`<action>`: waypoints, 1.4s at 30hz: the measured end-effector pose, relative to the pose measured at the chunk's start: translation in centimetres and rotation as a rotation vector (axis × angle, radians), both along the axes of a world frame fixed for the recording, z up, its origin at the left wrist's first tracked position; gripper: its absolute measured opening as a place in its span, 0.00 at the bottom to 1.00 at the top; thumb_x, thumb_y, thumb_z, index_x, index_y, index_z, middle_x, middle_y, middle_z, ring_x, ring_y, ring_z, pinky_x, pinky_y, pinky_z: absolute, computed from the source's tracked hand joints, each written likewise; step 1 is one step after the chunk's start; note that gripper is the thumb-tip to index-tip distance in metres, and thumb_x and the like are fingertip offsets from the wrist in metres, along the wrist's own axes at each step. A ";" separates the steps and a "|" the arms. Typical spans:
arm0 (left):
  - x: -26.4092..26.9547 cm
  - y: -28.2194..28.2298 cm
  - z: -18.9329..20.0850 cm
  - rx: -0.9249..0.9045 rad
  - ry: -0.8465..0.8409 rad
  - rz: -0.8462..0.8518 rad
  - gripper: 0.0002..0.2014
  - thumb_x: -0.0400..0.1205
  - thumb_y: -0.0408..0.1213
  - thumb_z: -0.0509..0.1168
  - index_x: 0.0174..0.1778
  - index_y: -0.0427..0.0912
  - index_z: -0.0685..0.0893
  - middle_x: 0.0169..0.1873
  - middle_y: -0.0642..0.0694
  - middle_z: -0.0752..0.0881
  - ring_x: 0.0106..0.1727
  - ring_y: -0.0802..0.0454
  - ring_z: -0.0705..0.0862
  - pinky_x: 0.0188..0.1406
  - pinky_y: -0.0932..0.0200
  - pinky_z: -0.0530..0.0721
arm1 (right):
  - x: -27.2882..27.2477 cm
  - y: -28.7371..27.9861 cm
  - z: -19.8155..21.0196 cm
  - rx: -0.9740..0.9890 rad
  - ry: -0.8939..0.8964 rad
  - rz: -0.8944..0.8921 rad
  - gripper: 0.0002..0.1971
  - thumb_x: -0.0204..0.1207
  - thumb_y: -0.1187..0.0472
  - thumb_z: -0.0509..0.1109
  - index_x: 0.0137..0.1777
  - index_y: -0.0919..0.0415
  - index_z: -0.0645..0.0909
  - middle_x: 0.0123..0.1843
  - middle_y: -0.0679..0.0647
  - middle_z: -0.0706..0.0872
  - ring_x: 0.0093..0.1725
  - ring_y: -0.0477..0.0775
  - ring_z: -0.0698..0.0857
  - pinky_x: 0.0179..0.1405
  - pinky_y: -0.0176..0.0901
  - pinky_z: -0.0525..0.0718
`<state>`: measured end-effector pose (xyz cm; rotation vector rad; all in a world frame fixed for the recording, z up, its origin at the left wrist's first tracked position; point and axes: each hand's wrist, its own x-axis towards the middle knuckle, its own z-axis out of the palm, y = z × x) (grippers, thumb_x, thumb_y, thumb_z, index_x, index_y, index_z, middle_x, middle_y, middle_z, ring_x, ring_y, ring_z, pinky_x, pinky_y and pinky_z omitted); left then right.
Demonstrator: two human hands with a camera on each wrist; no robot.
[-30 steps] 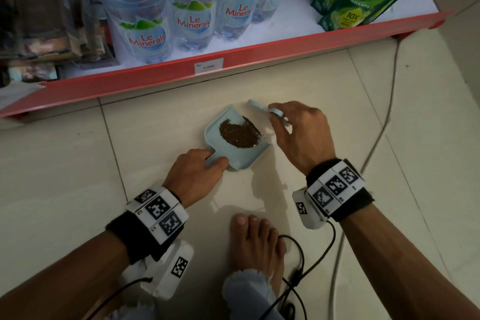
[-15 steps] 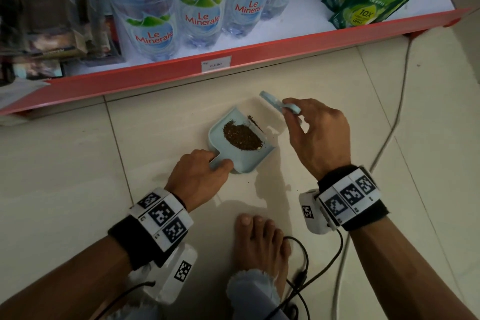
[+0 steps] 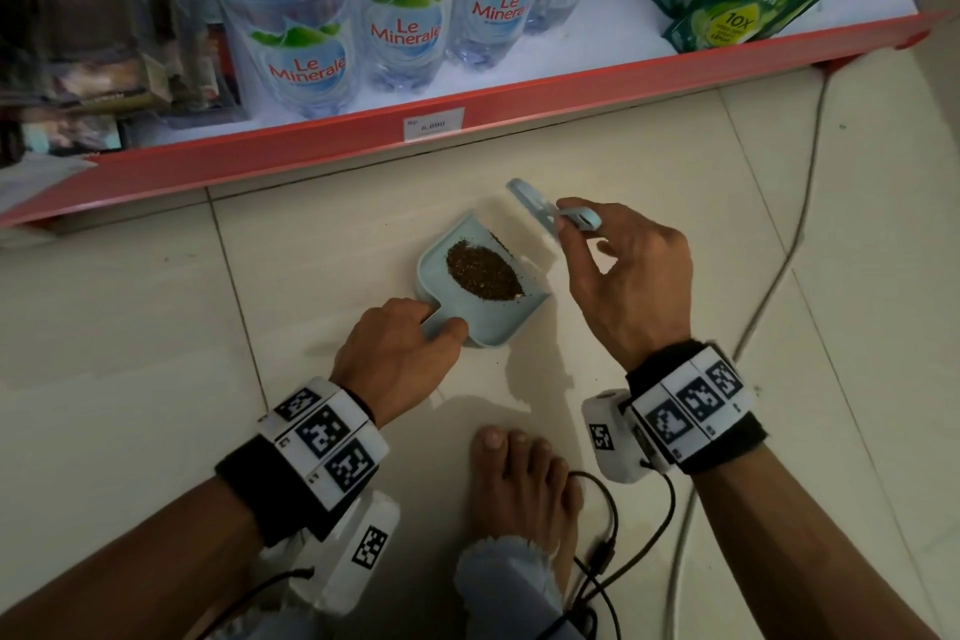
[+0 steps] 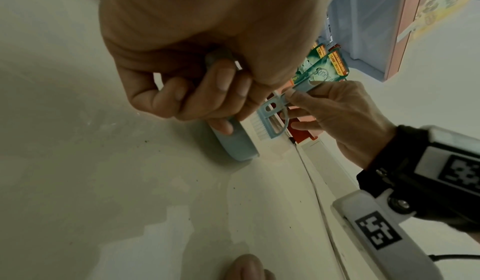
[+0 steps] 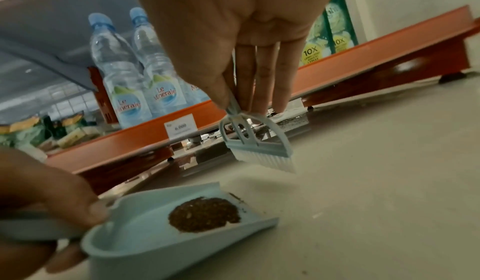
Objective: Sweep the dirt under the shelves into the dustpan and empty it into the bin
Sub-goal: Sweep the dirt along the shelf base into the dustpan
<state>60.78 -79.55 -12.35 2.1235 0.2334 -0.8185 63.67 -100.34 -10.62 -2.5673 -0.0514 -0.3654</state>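
My left hand [image 3: 397, 353] grips the light plastic dustpan [image 3: 480, 283] by its handle; the loose dirt [image 3: 483, 270] inside would spill if tipped. My right hand [image 3: 631, 276] pinches the small brush [image 5: 255, 147] just above the pan's mouth.

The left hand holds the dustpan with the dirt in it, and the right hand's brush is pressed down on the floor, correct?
Not quite: the brush in the right hand is lifted off the floor, as the right wrist view shows. The left hand does hold the dustpan with the dirt.
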 end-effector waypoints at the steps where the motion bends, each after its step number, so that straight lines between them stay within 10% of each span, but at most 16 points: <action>1: 0.0 0.0 0.0 0.001 0.002 -0.002 0.17 0.82 0.52 0.63 0.31 0.46 0.78 0.39 0.42 0.84 0.50 0.36 0.86 0.53 0.43 0.85 | 0.1 -0.1 0.0 -0.061 0.001 0.002 0.10 0.83 0.55 0.68 0.57 0.54 0.89 0.51 0.48 0.93 0.40 0.51 0.90 0.35 0.51 0.89; 7: -0.1 0.2 -0.3 0.013 0.005 -0.005 0.17 0.82 0.52 0.62 0.38 0.43 0.83 0.44 0.38 0.89 0.50 0.36 0.86 0.54 0.42 0.86 | -1.1 1.2 -0.3 0.002 0.235 0.156 0.11 0.84 0.55 0.67 0.59 0.56 0.89 0.51 0.51 0.92 0.43 0.53 0.90 0.39 0.53 0.89; 15: -0.1 0.9 -0.6 -0.032 -0.032 0.066 0.23 0.78 0.55 0.64 0.37 0.34 0.82 0.30 0.45 0.83 0.38 0.43 0.83 0.42 0.47 0.82 | -0.4 0.3 1.7 0.361 0.146 0.039 0.07 0.80 0.62 0.73 0.54 0.58 0.90 0.48 0.42 0.91 0.44 0.32 0.88 0.33 0.23 0.83; 23: -1.3 5.5 -2.1 -0.069 -0.137 0.143 0.18 0.81 0.46 0.69 0.37 0.31 0.85 0.33 0.34 0.86 0.32 0.48 0.81 0.35 0.55 0.76 | 4.6 -1.0 0.3 0.205 0.077 0.126 0.08 0.80 0.63 0.72 0.55 0.61 0.91 0.50 0.55 0.92 0.45 0.46 0.90 0.44 0.38 0.90; 28: -2.7 8.2 -2.4 -0.110 -0.132 0.193 0.14 0.80 0.46 0.70 0.36 0.40 0.89 0.32 0.42 0.88 0.30 0.53 0.81 0.36 0.58 0.78 | 4.5 0.1 -1.4 0.014 0.203 0.366 0.13 0.75 0.71 0.74 0.59 0.63 0.90 0.58 0.58 0.91 0.56 0.56 0.91 0.59 0.53 0.89; 34: -2.4 9.6 -2.4 -0.114 -0.144 0.143 0.13 0.80 0.45 0.70 0.35 0.39 0.89 0.25 0.50 0.83 0.26 0.61 0.76 0.33 0.58 0.75 | 0.3 -1.0 -0.2 -0.057 0.256 0.438 0.14 0.75 0.70 0.76 0.58 0.57 0.90 0.57 0.51 0.92 0.53 0.52 0.92 0.53 0.49 0.90; 42: -1.4 10.5 -2.1 -0.181 -0.165 0.122 0.20 0.71 0.56 0.65 0.33 0.40 0.86 0.21 0.56 0.77 0.26 0.57 0.75 0.33 0.58 0.74 | 0.8 -0.6 1.9 -0.212 0.067 -0.031 0.10 0.79 0.56 0.71 0.58 0.46 0.89 0.51 0.51 0.93 0.45 0.59 0.91 0.39 0.49 0.89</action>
